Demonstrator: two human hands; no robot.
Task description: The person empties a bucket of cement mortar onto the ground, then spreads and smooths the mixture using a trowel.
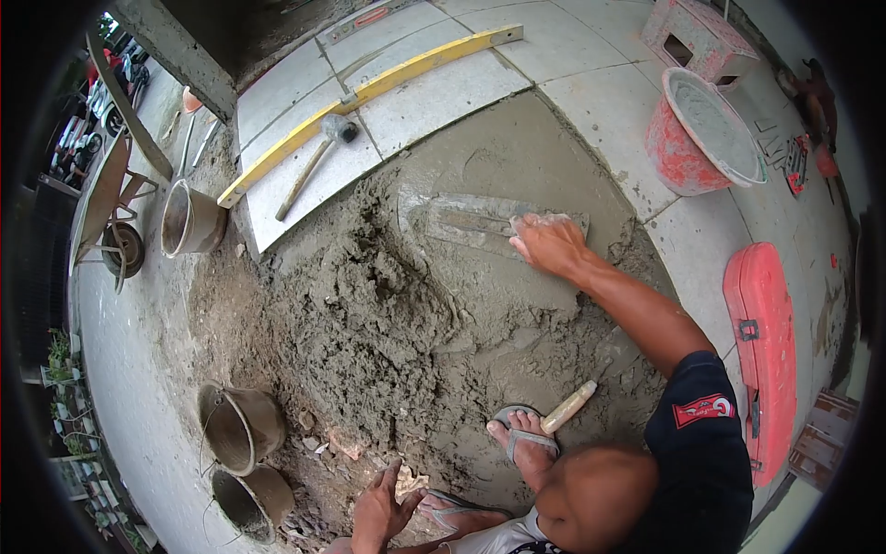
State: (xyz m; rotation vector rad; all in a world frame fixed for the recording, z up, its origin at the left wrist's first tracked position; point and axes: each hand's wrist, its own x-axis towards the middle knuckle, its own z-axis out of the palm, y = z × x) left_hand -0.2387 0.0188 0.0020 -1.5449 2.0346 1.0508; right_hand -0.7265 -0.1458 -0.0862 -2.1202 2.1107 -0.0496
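Observation:
My right hand [551, 244] grips the handle of a long flat mortar-coated float [443, 220], which lies on the smoothed grey mortar [526, 152]. To the left of the float is a rough, lumpy mortar heap [369, 286]. Low in the view, my left hand [383, 506] holds nothing, its fingers apart, near my knee and sandalled foot. A wooden handle [569, 406] lies on the mortar beside my other foot; the tool's far end is hidden.
A yellow level [425, 65] and a mallet [318, 166] lie on tiles at the back. At right stand a red-splashed bucket [683, 138] of grey slurry and a red case [761, 360]. Dirty buckets [242, 429] and a wheelbarrow [101, 203] are at left.

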